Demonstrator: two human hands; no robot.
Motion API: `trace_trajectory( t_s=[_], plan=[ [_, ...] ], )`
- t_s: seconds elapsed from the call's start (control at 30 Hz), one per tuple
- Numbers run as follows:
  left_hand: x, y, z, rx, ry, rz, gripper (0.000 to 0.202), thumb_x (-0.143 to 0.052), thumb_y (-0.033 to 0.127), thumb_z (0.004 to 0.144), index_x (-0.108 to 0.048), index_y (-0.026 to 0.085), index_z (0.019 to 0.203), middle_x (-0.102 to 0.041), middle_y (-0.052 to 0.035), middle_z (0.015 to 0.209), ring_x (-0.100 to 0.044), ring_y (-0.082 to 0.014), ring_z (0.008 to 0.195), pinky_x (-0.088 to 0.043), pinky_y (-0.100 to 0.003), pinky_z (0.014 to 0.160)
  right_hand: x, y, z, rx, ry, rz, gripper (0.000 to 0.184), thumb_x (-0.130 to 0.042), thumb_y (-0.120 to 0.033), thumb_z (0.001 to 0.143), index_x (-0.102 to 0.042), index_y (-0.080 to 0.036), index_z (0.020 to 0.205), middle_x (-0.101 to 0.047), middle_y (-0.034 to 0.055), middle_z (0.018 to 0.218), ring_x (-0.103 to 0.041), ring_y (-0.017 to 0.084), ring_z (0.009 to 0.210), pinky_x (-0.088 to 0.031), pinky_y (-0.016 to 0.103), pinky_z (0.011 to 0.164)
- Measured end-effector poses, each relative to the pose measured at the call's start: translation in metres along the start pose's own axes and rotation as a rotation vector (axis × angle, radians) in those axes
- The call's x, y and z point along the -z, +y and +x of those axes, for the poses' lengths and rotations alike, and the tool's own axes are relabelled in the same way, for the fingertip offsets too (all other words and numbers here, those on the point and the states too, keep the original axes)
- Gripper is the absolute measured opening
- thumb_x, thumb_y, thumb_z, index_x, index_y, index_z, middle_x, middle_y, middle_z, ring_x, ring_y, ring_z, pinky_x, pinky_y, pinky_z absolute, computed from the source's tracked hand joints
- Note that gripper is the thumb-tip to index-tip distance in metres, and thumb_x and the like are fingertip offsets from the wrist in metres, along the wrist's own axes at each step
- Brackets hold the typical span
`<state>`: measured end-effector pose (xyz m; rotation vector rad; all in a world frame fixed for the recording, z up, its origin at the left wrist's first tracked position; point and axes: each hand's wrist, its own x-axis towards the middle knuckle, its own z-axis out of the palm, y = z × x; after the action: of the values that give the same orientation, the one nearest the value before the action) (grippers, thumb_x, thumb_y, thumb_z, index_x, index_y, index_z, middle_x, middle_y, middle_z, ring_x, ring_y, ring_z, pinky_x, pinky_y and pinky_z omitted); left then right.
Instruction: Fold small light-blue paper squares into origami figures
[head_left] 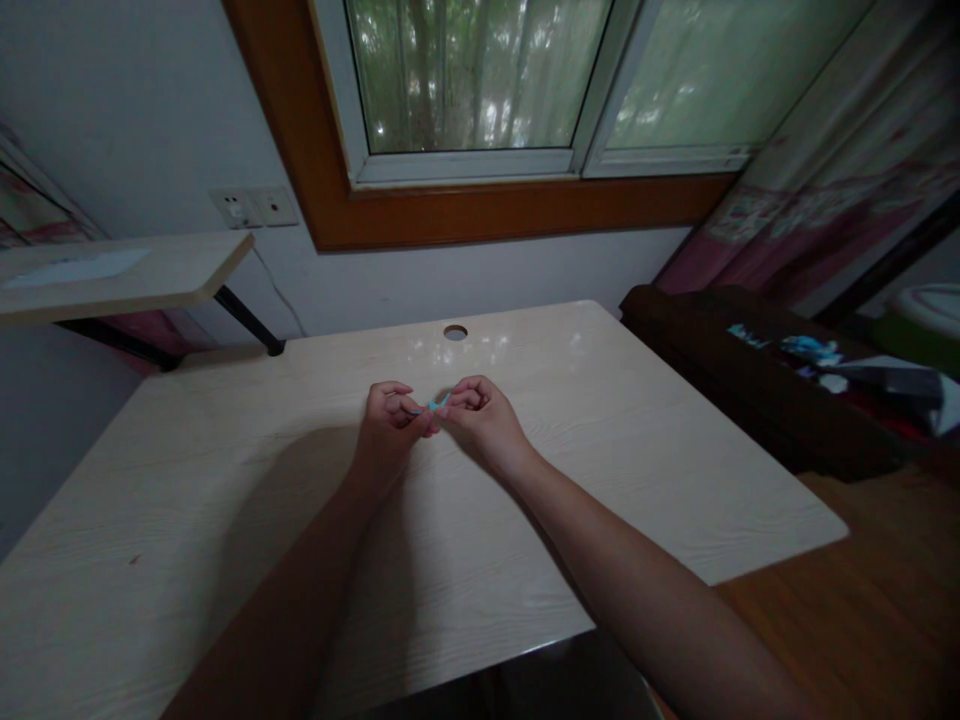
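Note:
Between my two hands is a small turquoise piece [434, 405] with thin pointed ends, perhaps folded paper; its full shape is covered by my fingers. My left hand [385, 428] pinches its left side between thumb and fingers. From the right, my right hand [489, 424] grips the other side the same way. Both hands are close together over the pale wooden desk [615, 440], near its middle.
A round cable hole [455, 333] lies near the desk's back edge. At left stands a raised shelf [127, 290] on black legs [251, 322]. Right of the desk, a dark wooden cabinet [690, 340] carries crumpled turquoise bits [810, 349] and other items.

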<state>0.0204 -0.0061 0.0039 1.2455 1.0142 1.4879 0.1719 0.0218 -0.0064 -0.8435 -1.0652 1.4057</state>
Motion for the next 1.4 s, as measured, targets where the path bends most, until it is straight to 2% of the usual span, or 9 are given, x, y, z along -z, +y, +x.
trace_trajectory(
  t_s=[0.23, 0.47, 0.6, 0.8, 1.0, 1.27, 1.4],
  plan=[
    [0.0017, -0.0018, 0.0005, 0.001, 0.008, 0.028, 0.048, -0.079, 0.025, 0.071, -0.040, 0.020, 0.099, -0.061, 0.0087, 0.067, -0.068, -0.0134, 0.055, -0.055, -0.023, 0.055, 0.0005, 0.0028, 0.0013, 0.034, -0.028, 0.009, 0.042, -0.085, -0.026, 0.059, -0.051, -0.022, 0.084, -0.065, -0.0041, 0.072, -0.061, 0.013, 0.063, -0.048, 0.028, 0.064],
    [0.0028, -0.0029, 0.0003, 0.003, -0.002, 0.043, 0.047, -0.078, 0.025, 0.072, -0.041, 0.021, 0.100, -0.062, 0.0080, 0.069, -0.068, -0.0129, 0.056, -0.056, -0.024, 0.057, 0.0030, 0.0040, 0.0001, 0.046, -0.081, -0.039, 0.041, -0.083, -0.029, 0.064, -0.053, -0.022, 0.090, -0.064, -0.0040, 0.073, -0.061, 0.013, 0.064, -0.047, 0.027, 0.065],
    [0.0018, 0.0001, -0.0003, 0.012, -0.009, 0.044, 0.047, -0.079, 0.025, 0.071, -0.041, 0.021, 0.097, -0.062, 0.0075, 0.068, -0.067, -0.0128, 0.054, -0.055, -0.023, 0.055, 0.0040, 0.0043, -0.0002, 0.065, -0.074, -0.027, 0.042, -0.084, -0.026, 0.063, -0.051, -0.022, 0.090, -0.065, -0.0045, 0.072, -0.061, 0.012, 0.064, -0.047, 0.027, 0.065],
    [0.0000, 0.0013, -0.0019, 0.020, -0.005, 0.046, 0.044, -0.078, 0.026, 0.071, -0.041, 0.020, 0.093, -0.062, 0.0074, 0.067, -0.065, -0.0110, 0.051, -0.052, -0.021, 0.051, 0.0000, 0.0011, -0.0023, 0.069, -0.044, 0.004, 0.054, -0.085, -0.023, 0.063, -0.043, -0.025, 0.097, -0.067, -0.0066, 0.072, -0.060, 0.013, 0.061, -0.044, 0.026, 0.061],
    [-0.0025, -0.0008, -0.0020, 0.017, 0.024, 0.075, 0.044, -0.078, 0.026, 0.070, -0.042, 0.020, 0.094, -0.061, 0.0083, 0.066, -0.064, -0.0105, 0.049, -0.051, -0.020, 0.048, -0.0014, 0.0003, -0.0035, 0.094, -0.040, -0.014, 0.050, -0.081, -0.022, 0.065, -0.040, -0.026, 0.094, -0.066, -0.0070, 0.073, -0.061, 0.013, 0.065, -0.044, 0.026, 0.062],
    [0.0014, -0.0079, 0.0030, 0.031, 0.012, 0.010, 0.048, -0.079, 0.028, 0.071, -0.040, 0.020, 0.098, -0.067, 0.0042, 0.069, -0.070, -0.0156, 0.056, -0.057, -0.026, 0.056, -0.0004, 0.0058, 0.0004, 0.120, -0.019, 0.046, 0.048, -0.079, -0.021, 0.065, -0.038, -0.026, 0.090, -0.064, -0.0080, 0.075, -0.061, 0.013, 0.068, -0.046, 0.027, 0.067],
    [0.0026, -0.0059, 0.0037, 0.017, 0.054, 0.010, 0.044, -0.076, 0.031, 0.075, -0.042, 0.019, 0.100, -0.069, 0.0018, 0.073, -0.071, -0.0171, 0.063, -0.060, -0.031, 0.062, 0.0004, 0.0036, 0.0027, 0.153, 0.006, 0.025, 0.046, -0.077, -0.023, 0.067, -0.038, -0.026, 0.089, -0.064, -0.0073, 0.077, -0.061, 0.013, 0.071, -0.047, 0.029, 0.071]
  ],
)
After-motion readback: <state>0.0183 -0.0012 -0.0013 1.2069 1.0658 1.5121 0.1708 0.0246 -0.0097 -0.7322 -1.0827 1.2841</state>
